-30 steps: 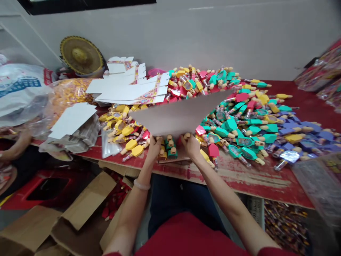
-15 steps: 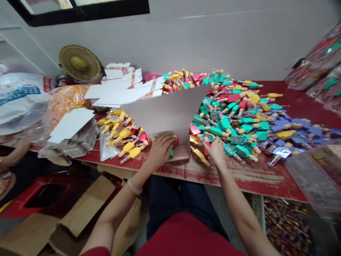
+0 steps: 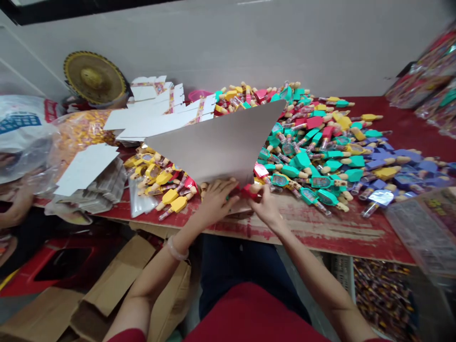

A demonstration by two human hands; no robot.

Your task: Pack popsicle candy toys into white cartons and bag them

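Observation:
An open cardboard box (image 3: 217, 147) with a tall raised flap stands at the table's front edge. My left hand (image 3: 217, 202) lies over the front of the box with its fingers spread, on pieces mostly hidden beneath it. At the box's right side, my right hand (image 3: 265, 204) pinches a red toy piece (image 3: 250, 191). To the right spreads a heap of green toy pieces (image 3: 301, 161) with red and yellow ones among them. More yellow pieces (image 3: 171, 197) lie left of the box.
Flat white cartons (image 3: 149, 121) lie behind the box, and a carton stack (image 3: 103, 180) stands at the left. Purple pieces (image 3: 409, 166) lie on the red table (image 3: 366, 242) at right. Another person's hand (image 3: 17, 204) shows at far left.
My right hand has moved left from the heap to the box with a red piece. My left hand stays at the box. The view has shifted slightly.

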